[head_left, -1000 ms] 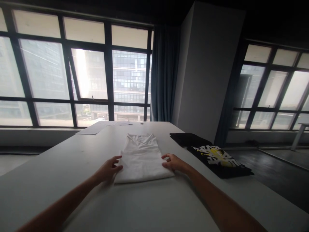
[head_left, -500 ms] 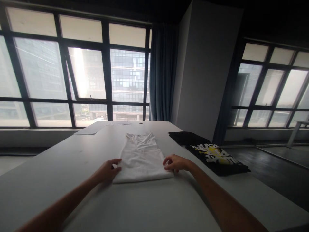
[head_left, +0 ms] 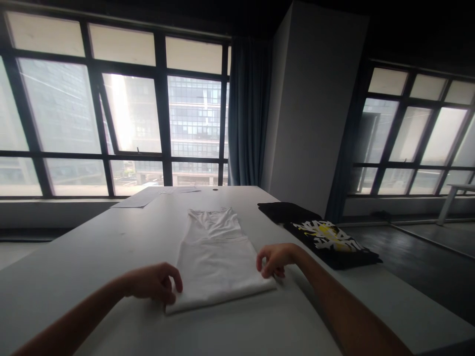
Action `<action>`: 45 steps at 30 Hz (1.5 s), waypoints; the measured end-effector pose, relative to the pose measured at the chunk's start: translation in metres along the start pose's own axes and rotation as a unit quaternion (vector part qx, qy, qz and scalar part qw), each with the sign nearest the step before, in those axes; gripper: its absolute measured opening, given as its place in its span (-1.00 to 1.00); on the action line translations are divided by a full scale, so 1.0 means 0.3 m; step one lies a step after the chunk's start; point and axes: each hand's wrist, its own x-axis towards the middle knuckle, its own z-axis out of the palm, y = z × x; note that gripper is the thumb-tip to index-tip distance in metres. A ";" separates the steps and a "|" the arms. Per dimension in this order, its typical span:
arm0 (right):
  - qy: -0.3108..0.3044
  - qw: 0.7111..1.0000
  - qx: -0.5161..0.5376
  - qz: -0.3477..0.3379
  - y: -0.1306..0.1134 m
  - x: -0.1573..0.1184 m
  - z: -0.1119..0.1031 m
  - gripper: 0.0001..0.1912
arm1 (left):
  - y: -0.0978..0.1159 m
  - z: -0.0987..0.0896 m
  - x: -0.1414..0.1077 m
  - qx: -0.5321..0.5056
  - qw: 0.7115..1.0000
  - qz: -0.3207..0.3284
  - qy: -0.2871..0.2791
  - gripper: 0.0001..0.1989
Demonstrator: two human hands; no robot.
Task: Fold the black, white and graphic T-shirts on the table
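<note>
A white folded garment (head_left: 218, 262) lies flat on the white table (head_left: 122, 257), its wide folded edge toward me and its narrower, wrinkled end farther off. At its near left corner is my left hand (head_left: 161, 284), fingers curled and closed on the cloth edge. My right hand (head_left: 274, 259) is at the right edge near the other corner, fingers bent and pinching the cloth.
Right of the garment lie a black folded cloth (head_left: 289, 212) and a black garment with a white and yellow print (head_left: 330, 240). Sheets of paper (head_left: 135, 199) rest at the table's far left. Windows, a blue curtain (head_left: 247, 113) and a pillar stand behind.
Both hands have moved nearer to me, the left one also slightly leftward. The garment's near edge has come closer with them, and the cloth now looks longer and slightly turned.
</note>
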 end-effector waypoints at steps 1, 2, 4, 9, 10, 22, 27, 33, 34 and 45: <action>-0.030 1.000 -0.002 0.003 -0.002 -0.008 0.001 -0.57 | 0.004 0.000 -0.006 -0.007 0.999 -0.002 -0.045 -0.52; -0.039 0.999 0.001 0.002 -0.002 -0.009 0.001 -0.56 | 0.005 -0.001 -0.007 -0.010 0.998 -0.006 -0.061 -0.47; 0.024 0.999 0.018 -0.017 -0.001 0.014 0.002 -0.56 | -0.008 -0.011 0.010 0.001 1.000 -0.018 0.014 -0.37; 0.318 0.944 0.033 -0.086 0.017 0.165 0.011 -0.54 | -0.071 -0.043 0.121 0.083 0.940 -0.019 0.331 -0.29; 0.348 0.932 0.022 -0.100 0.020 0.193 0.014 -0.54 | -0.079 -0.046 0.142 0.085 0.934 -0.007 0.347 -0.29; 0.484 0.835 0.040 -0.259 -0.043 0.188 0.011 -0.68 | -0.025 -0.122 0.213 -0.202 0.896 0.200 0.343 -0.49; 0.474 0.863 -0.055 -0.165 -0.037 0.216 0.033 -0.51 | -0.066 -0.131 0.249 -0.057 0.915 0.063 0.393 -0.49; 0.426 0.869 -0.205 -0.149 -0.115 0.149 0.141 -0.48 | 0.013 0.034 0.202 0.240 0.886 0.134 0.373 -0.46; 0.402 0.875 -0.213 -0.165 -0.134 0.138 0.168 -0.45 | 0.032 0.075 0.190 0.262 0.890 0.149 0.342 -0.43; 0.245 0.929 -0.260 -0.100 -0.169 0.103 0.288 -0.18 | -0.008 0.169 0.155 0.345 0.908 0.027 0.236 -0.17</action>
